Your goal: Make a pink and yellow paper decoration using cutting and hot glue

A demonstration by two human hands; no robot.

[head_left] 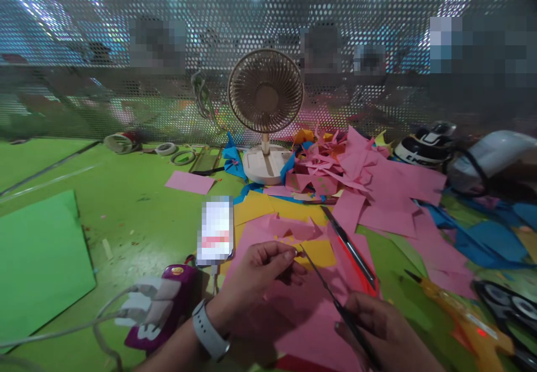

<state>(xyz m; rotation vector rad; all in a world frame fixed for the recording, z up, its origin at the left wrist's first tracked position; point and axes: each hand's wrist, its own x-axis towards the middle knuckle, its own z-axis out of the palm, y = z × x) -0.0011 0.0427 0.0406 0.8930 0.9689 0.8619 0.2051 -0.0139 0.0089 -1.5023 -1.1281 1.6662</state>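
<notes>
Slender tool (pixel 339 306) with a thin, greyish metal shank and a thicker dark handle, held above a pink sheet (pixel 302 327) at the near centre of the green tabletop (pixel 138 221). The right hand (pixel 384 327) has its fingers closed around the handle. The left hand (pixel 268 268) brings thumb and forefinger together in a narrow pinch on a small piece (pixel 300 253), too fine to identify; the other fingers curl loosely beneath.

The tool's long axis runs obliquely, from the handle at lower right to the tip at upper left, which points away from the person and toward the left fingertips. The tip lies just beside the small piece; contact between them cannot be determined.

To the right of the shank, a black cutter knife (pixel 350 247) lies roughly parallel to it, with an orange glue gun (pixel 465 310) farther right. Beyond the hands, yellow paper (pixel 254 210) and a heap of pink paper (pixel 377 182) crowd the surface up to the fan (pixel 265 98). On the left, a phone (pixel 216 232) and a purple power strip (pixel 178 274) flank the forearm; wider bare tabletop extends between the phone and a large green sheet (pixel 42 265).
</notes>
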